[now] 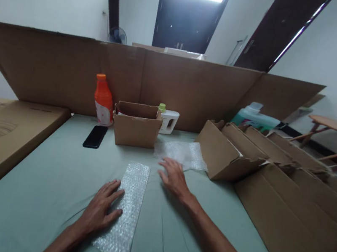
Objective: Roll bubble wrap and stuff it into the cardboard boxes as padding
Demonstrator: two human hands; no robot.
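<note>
A long folded strip of bubble wrap (129,205) lies on the pale green cloth in front of me. My left hand (102,207) rests at its left edge, fingers spread, the fingertips touching the wrap. Farther right, my right hand (174,178) is stretched out with its fingers apart and nothing in it. Just beyond that hand, a second piece of bubble wrap (183,152) lies flat; whether the fingers touch it I cannot tell. Behind the strip stands a small open cardboard box (137,131), its inside mostly hidden.
An orange bottle (103,101) and a black phone (95,136) are at the back left. A white jug (169,122) stands behind the small box. Several open cardboard boxes (284,221) line the right, near a teal bottle (256,116). A large flat carton (4,134) lies left.
</note>
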